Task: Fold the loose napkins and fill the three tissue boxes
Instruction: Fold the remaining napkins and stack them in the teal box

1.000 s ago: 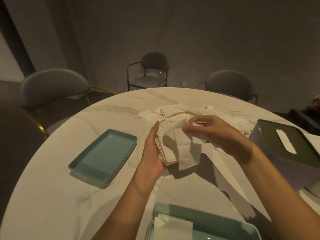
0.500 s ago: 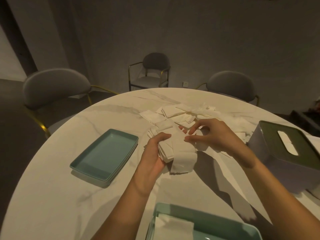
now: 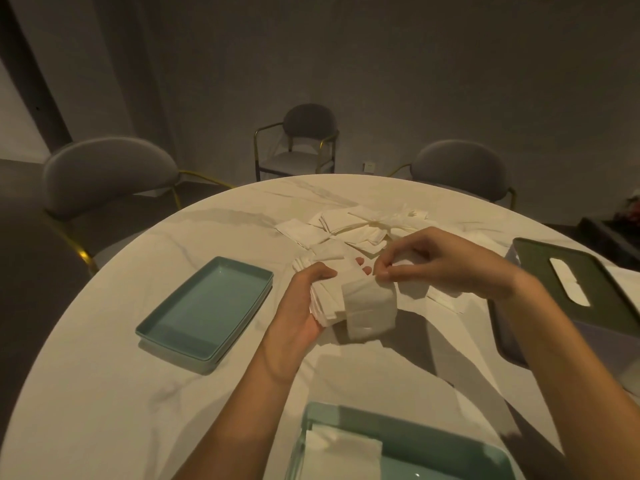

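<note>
Above mid-table, my left hand grips the white folded-napkin stack; right hand pinches one white napkin draped just right of it.

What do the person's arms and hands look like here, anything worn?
Both forearms are bare up to the frame edge, no sleeves in view. The left hand and right hand wear no gloves, and no rings, watch or bracelet show. The left hand's fingernails look painted pinkish red.

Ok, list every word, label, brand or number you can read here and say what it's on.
None: no readable text anywhere in the head view.
The tissue box lid is plain, with only a white slot.
The teal tray, the napkins and the marble table carry no print.
The wall plate is too small to tell.
</note>
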A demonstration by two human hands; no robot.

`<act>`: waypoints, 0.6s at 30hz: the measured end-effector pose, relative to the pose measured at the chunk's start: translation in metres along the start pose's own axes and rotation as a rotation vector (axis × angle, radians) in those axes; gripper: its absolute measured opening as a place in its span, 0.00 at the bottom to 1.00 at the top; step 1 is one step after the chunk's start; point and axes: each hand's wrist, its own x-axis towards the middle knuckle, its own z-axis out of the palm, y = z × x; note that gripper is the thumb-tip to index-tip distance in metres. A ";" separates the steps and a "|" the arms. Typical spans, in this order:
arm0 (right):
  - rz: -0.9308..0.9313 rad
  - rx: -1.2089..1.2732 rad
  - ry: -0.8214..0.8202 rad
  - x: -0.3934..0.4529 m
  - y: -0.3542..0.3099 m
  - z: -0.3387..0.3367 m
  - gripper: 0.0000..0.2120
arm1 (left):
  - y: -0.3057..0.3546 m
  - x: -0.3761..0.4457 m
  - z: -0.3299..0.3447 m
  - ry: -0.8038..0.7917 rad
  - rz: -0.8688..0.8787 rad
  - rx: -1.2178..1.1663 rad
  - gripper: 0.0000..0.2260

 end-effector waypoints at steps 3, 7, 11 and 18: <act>-0.037 0.079 -0.032 -0.002 0.001 -0.002 0.12 | -0.002 -0.005 0.003 0.009 -0.080 0.078 0.11; 0.026 -0.010 0.214 0.013 0.014 0.010 0.05 | -0.006 -0.007 0.010 -0.120 -0.073 -0.028 0.20; 0.025 -0.046 0.352 0.022 0.020 0.026 0.02 | -0.009 -0.014 0.011 -0.194 -0.092 -0.034 0.18; 0.219 -0.056 0.176 0.013 0.008 0.007 0.19 | -0.010 -0.003 0.008 -0.162 -0.083 0.001 0.21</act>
